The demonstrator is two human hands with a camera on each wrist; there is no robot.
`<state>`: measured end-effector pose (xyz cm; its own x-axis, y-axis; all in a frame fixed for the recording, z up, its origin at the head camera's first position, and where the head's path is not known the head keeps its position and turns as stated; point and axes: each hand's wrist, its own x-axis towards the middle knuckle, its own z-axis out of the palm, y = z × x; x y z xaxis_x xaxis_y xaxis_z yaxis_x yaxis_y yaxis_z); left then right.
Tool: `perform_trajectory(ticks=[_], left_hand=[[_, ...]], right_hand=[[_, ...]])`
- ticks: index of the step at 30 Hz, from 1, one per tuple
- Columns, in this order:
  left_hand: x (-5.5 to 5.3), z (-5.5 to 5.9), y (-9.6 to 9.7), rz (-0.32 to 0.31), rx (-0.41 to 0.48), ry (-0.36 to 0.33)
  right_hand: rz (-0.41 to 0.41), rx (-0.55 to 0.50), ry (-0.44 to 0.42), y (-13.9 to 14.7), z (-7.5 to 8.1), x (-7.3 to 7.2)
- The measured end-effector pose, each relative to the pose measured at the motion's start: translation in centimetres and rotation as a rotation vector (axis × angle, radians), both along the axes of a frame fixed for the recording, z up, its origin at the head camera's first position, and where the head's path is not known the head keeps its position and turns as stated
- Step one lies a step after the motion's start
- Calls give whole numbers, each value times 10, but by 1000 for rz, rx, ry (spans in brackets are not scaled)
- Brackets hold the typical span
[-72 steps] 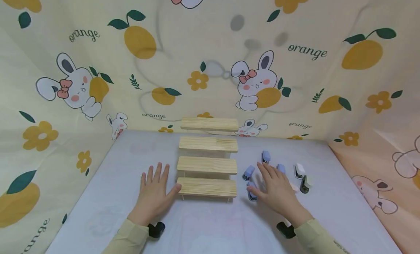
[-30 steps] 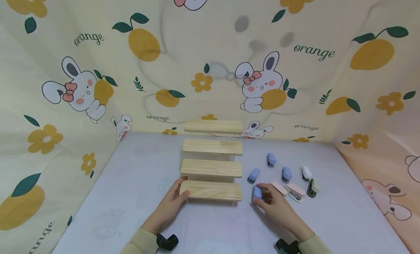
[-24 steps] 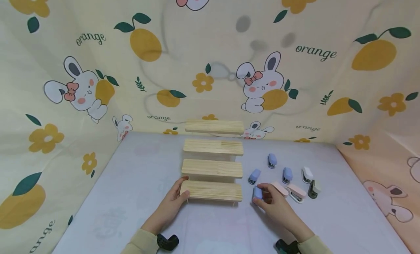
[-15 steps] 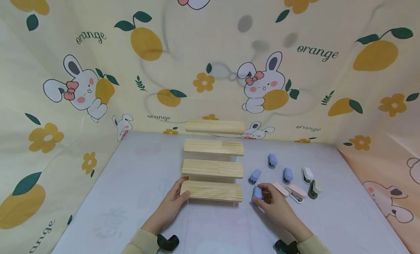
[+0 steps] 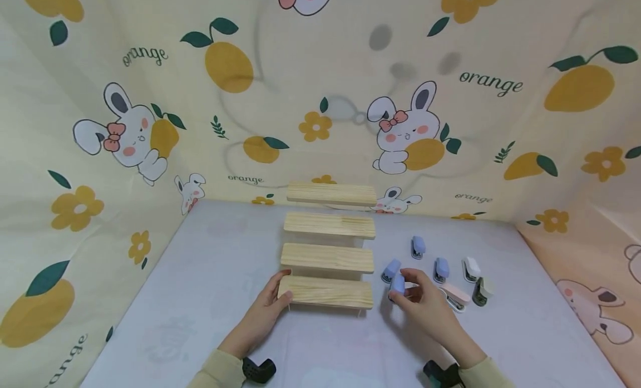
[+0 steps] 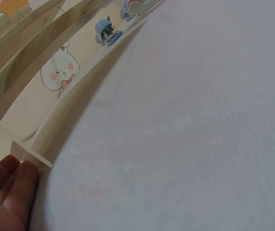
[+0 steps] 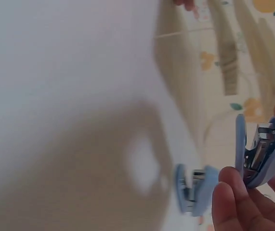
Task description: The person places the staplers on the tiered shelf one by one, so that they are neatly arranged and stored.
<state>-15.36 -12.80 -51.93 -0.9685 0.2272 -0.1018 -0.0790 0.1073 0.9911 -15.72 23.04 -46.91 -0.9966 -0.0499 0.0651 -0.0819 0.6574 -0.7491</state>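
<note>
My left hand (image 5: 266, 307) grips the left end of the lowest board of a stepped wooden rack (image 5: 328, 292), thumb on top. In the left wrist view its fingertips are by a clear support under that board. My right hand (image 5: 432, 307) pinches a small blue stapler (image 5: 397, 284) between thumb and fingers, just right of the rack. The right wrist view shows this held stapler (image 7: 267, 153) off the table, its metal parts facing the camera. Close behind it, a second blue stapler (image 5: 391, 270) stands on the table.
Two more blue staplers (image 5: 418, 246) (image 5: 441, 269) stand further back right. Beyond my right hand are a pink stapler (image 5: 455, 295), a white stapler (image 5: 471, 269) and a grey-green stapler (image 5: 482, 291). A patterned cloth (image 5: 320, 70) hangs behind the white table (image 5: 210, 243).
Both hands were spread flat at first. The left took hold of the lowest board's end; the right pinched the near blue stapler and has now lifted it slightly upward.
</note>
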Motion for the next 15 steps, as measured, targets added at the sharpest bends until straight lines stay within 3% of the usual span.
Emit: perform_trajectory(ticks=[6, 15], left_hand=[[2, 0, 2, -5, -1, 0], [2, 1, -2, -5, -3, -4]], right_hand=[[14, -3, 99, 3, 21, -6], [38, -61, 293, -7, 69, -23]])
